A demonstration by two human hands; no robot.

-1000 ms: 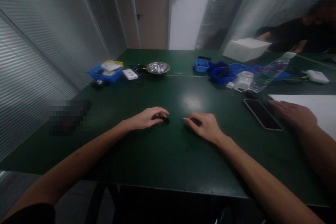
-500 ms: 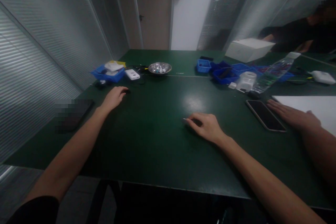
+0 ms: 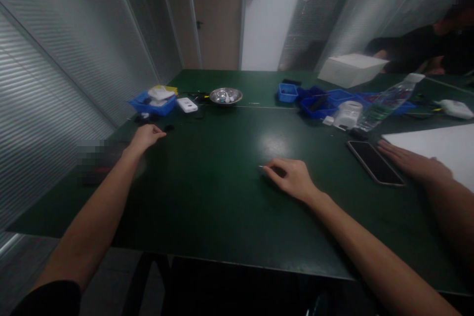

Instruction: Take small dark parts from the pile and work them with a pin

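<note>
My left hand [image 3: 145, 137] rests far out on the left of the green table [image 3: 222, 207], fingers loosely stretched and holding nothing. A small black part [image 3: 169, 128] lies on the table just past its fingertips, not touching them. My right hand [image 3: 291, 178] lies near the table's middle, fingers pinched on a thin metal tool [image 3: 261, 167] whose tip sticks out to the left.
Another person's hand [image 3: 411, 163] lies flat beside a black phone [image 3: 375, 162] and a white sheet [image 3: 440, 148]. Further back are a blue tray [image 3: 151, 103], a white device [image 3: 187, 104], a metal bowl [image 3: 225, 95], blue bins [image 3: 314, 101], a water bottle [image 3: 385, 101] and a white box [image 3: 351, 70].
My left hand carried the small black part from the table's middle out to the far left, let it go and drew back slightly. My right hand stayed put.
</note>
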